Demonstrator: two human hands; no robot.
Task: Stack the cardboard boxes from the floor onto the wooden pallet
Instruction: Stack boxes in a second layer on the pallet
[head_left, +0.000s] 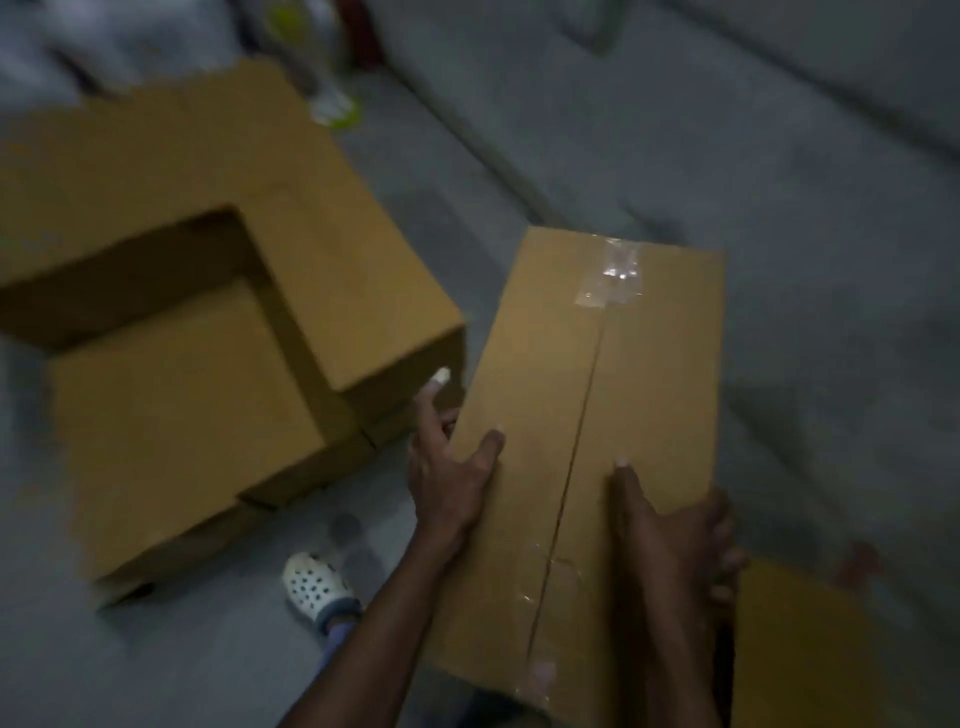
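Note:
A long taped cardboard box (597, 395) is held up in front of me, its seam running away from me. My left hand (449, 467) holds its left edge, thumb on top and fingers down the side. My right hand (675, 530) holds the near right edge, thumb on the top face and fingers wrapped around the side. To the left, several cardboard boxes (208, 291) are stacked in two levels; the pallet under them is hidden. The picture is blurred and dim.
Grey concrete floor (779, 234) stretches to the right and back. Another cardboard box (810, 649) lies at the lower right. My foot in a white perforated clog (317, 584) stands near the stack. A blurred white and green object (332, 104) sits at the back.

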